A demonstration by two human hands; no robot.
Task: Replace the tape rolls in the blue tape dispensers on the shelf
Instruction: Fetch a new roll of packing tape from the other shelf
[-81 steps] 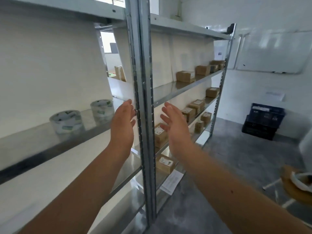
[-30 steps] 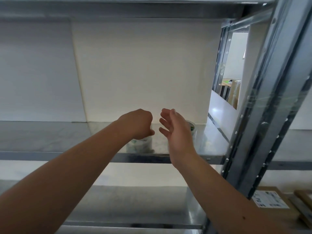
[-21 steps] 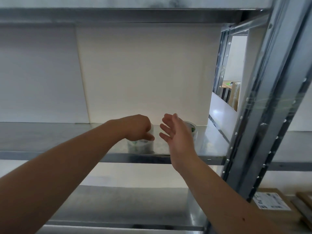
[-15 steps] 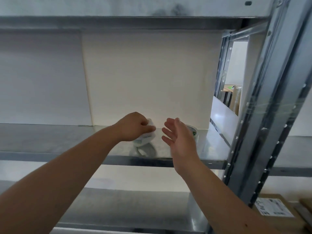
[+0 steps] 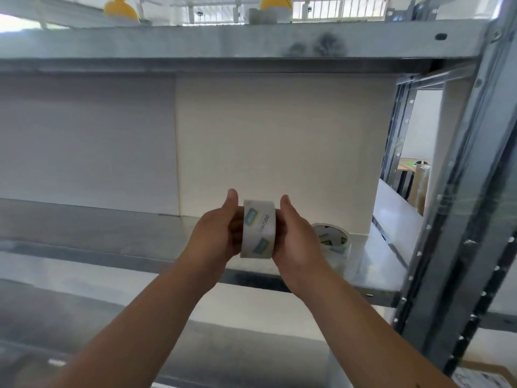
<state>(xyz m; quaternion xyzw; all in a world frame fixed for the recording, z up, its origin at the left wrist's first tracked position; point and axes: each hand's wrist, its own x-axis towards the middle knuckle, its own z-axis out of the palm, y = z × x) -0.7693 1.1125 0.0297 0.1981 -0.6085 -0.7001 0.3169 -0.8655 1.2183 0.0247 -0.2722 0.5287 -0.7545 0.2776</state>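
Both hands, the left hand (image 5: 215, 236) and right hand (image 5: 296, 239), pinch a clear tape roll (image 5: 258, 229) held on edge above the metal shelf (image 5: 112, 233), where loosened fingers could drop it onto the second roll (image 5: 333, 242).

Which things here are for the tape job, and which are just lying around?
For the job: the held tape roll, gripped between the left hand and right hand; the spare tape roll standing on the shelf. No blue dispenser shows.
Just lying about: yellow objects on the top shelf; a labelled cardboard box at lower right.
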